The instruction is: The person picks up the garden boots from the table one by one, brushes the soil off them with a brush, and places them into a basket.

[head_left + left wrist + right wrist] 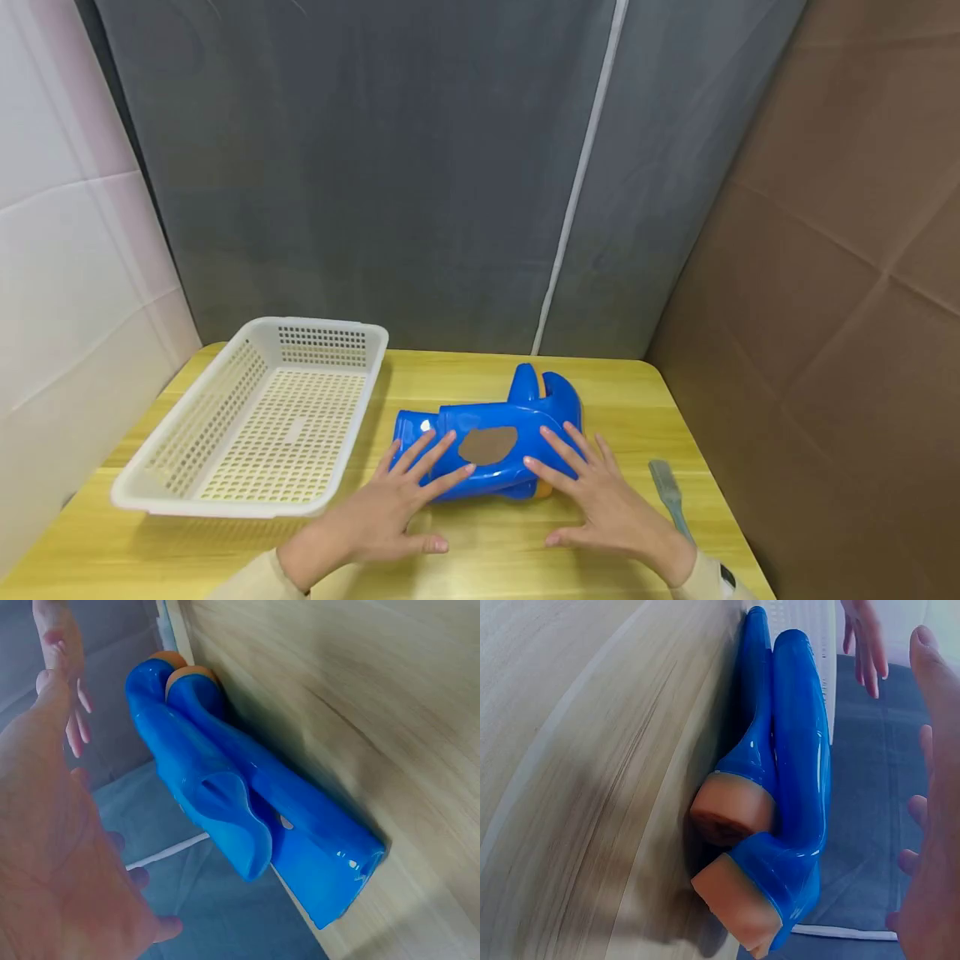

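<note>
A pair of glossy blue rain boots [472, 415] with orange soles lies on its side on the table, one boot against the other. A brown oval patch marks the shaft of the upper one. Over the near edge of the boots, my left hand [382, 510] is spread with its palm down, toward the shaft ends. My right hand [606, 510] spreads its fingers likewise by the foot ends. Both wrist views show a gap between each palm and the boots [300, 802]. The orange heels [735, 806] face the right wrist camera.
A white perforated plastic basket [375, 392] stands on the left of the wooden table [480, 575]. At the right edge, beside my right wrist, lies a grey flat brush-like tool [666, 485]. Grey cloth [375, 167] hangs behind, brown cloth [847, 292] on the right.
</note>
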